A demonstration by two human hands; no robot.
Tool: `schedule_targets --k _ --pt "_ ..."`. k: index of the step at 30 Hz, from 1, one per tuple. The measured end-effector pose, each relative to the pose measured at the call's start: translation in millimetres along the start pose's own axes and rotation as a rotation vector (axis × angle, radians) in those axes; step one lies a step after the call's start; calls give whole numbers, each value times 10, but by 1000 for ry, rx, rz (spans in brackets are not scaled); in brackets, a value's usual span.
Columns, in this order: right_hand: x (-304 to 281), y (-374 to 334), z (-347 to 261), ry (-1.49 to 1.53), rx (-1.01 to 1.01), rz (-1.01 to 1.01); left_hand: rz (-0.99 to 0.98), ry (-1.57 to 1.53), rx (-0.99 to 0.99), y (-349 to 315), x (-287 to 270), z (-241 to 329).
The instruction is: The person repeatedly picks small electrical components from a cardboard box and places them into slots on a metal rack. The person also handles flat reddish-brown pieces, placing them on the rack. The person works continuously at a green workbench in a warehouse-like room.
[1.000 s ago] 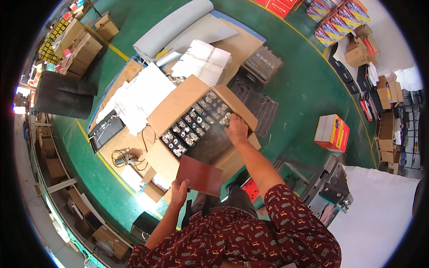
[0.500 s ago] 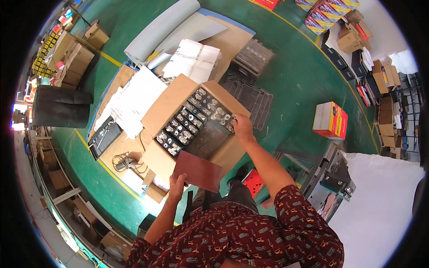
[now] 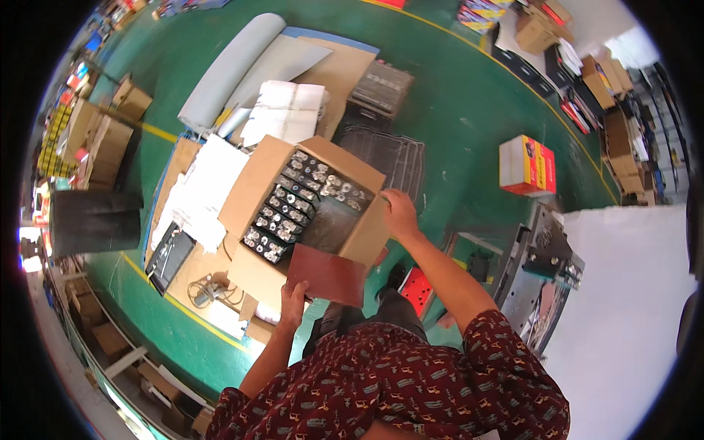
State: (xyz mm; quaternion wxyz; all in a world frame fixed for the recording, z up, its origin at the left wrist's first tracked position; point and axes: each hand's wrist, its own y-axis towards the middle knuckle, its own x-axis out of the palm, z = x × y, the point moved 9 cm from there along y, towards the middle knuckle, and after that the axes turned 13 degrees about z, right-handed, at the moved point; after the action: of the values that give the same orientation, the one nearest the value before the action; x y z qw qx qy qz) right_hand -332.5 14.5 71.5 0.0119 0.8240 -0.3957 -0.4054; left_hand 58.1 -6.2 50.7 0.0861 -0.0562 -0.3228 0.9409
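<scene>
My left hand [image 3: 295,297] grips the lower left corner of a flat dark red board [image 3: 328,274], held tilted over the near side of an open cardboard box [image 3: 249,187]. Inside the box stand rows of shiny metal fittings [image 3: 279,213] parted by black dividers. They fill its left and far sides, while a greyish flat surface [image 3: 330,227] shows in the near right part. My right hand [image 3: 400,214] is closed at the edge of the box's right flap [image 3: 370,235], its fingertips partly hidden there. The board covers part of the near flap.
Beyond the box lie tied white sheets [image 3: 286,110] and a grey roll [image 3: 231,73]. A black tray [image 3: 170,257] and a coiled cable [image 3: 213,290] lie to the left. A red and yellow carton [image 3: 528,165] stands on the floor; a metal machine [image 3: 539,271] is at the right.
My view has shifted, so the box sits further left. My right hand has moved away from the metal fittings to the outer edge of the flap. The board stays in my left hand.
</scene>
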Motion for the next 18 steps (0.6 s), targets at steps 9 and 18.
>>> schedule_targets --k 9,18 --pt "-1451 -1928 193 141 575 18 -240 226 -92 358 740 -46" --pt "-2420 -3517 288 617 1284 444 -790 382 15 -492 2630 204"
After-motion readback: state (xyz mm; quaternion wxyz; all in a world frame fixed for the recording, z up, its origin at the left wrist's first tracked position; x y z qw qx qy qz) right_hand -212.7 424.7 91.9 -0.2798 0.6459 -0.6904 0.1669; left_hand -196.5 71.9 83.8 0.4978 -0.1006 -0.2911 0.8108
